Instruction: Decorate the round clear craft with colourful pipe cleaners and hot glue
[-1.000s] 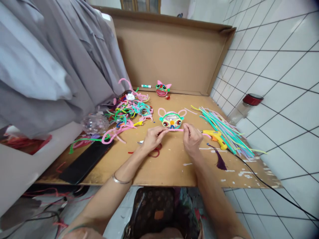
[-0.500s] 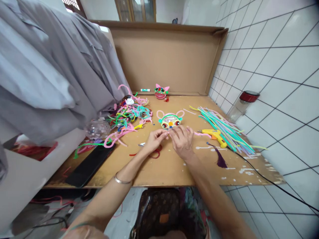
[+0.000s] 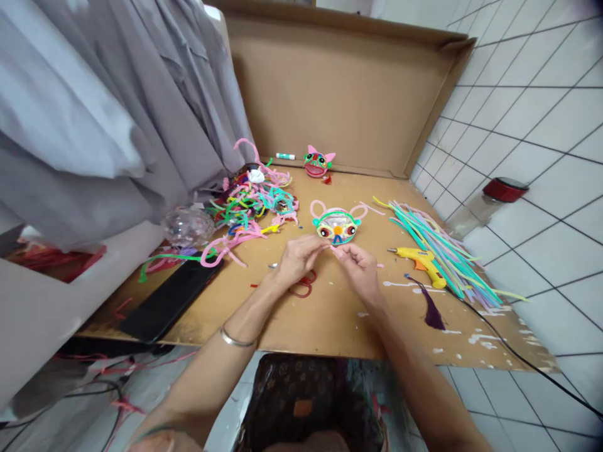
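My left hand (image 3: 300,258) and my right hand (image 3: 360,269) meet near the middle of the table, thumbs and fingers pinched on a pink pipe cleaner (image 3: 333,248). Part of it is hidden by the right hand; a short pink end shows beyond that hand. Just behind the fingertips sits a pipe-cleaner animal face (image 3: 337,227) with pink loop ears, a green rim, round red and black eyes and an orange nose. Scissors with red handles (image 3: 301,289) lie partly under my left hand and wrist.
At right are a yellow glue gun (image 3: 424,262) with a black cord, a purple tassel (image 3: 432,310), loose pipe cleaners (image 3: 438,251) and a jar (image 3: 485,204). At left, a tangled pipe-cleaner pile (image 3: 257,201) and black phone (image 3: 172,298). Behind stands a finished-looking face (image 3: 318,163).
The view has tilted down and shifted. My right hand has turned, its fingers now curled in to the pinch, and less of the pink pipe cleaner sticks out to the right.
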Action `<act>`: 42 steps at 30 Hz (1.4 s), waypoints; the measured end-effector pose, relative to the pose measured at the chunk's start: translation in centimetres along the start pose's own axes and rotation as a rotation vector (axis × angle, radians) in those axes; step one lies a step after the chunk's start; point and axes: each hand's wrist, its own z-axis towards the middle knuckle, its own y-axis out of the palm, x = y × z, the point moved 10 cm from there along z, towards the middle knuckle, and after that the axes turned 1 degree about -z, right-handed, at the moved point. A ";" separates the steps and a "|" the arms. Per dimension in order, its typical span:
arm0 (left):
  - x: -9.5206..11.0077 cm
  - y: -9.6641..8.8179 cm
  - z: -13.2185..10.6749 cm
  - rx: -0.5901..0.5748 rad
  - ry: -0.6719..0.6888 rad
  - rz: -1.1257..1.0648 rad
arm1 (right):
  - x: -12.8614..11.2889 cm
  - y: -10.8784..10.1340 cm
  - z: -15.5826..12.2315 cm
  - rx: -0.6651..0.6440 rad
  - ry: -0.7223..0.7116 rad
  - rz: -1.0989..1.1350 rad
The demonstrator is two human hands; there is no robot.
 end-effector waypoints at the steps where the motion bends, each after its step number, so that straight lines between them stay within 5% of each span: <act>1: 0.4 -0.1 -0.1 0.000 0.062 0.045 | 0.6 0.4 0.2 -0.051 0.074 0.123; 4: 1.3 -0.4 -0.3 -0.002 0.182 0.149 | 1.4 1.4 0.2 -0.181 0.210 0.344; 7: 1.6 -1.1 -0.3 0.009 0.211 0.209 | 0.8 0.4 0.1 -0.154 0.148 0.249; 11: 1.0 -2.7 0.1 0.133 0.136 0.248 | -2.6 -2.0 -0.8 0.069 -0.221 -0.258; 15: 0.5 -3.4 0.1 0.169 0.141 0.201 | -6.3 -0.6 -3.1 0.148 -0.655 -0.673; 20: -0.3 -3.6 0.2 0.135 0.123 0.264 | -7.8 -0.1 -4.4 0.244 -0.843 -0.791; 23: -1.1 -3.4 0.3 0.146 -0.014 0.165 | -8.3 -0.1 -5.0 0.297 -0.909 -0.829; 27: -3.5 -3.4 -0.5 0.302 -0.379 -0.193 | -9.0 0.0 -5.4 0.377 -0.939 -0.955; 32: -4.6 -1.5 -1.4 0.321 -0.661 -0.588 | -9.3 -0.2 -5.7 0.454 -0.936 -0.998; 36: -5.0 -0.2 -2.3 0.386 -0.814 -0.780 | -8.8 -0.6 -5.7 0.523 -0.896 -1.025; 42: -3.9 2.2 -2.1 0.220 -0.813 -0.847 | -8.6 1.0 -5.9 0.421 -0.950 -1.050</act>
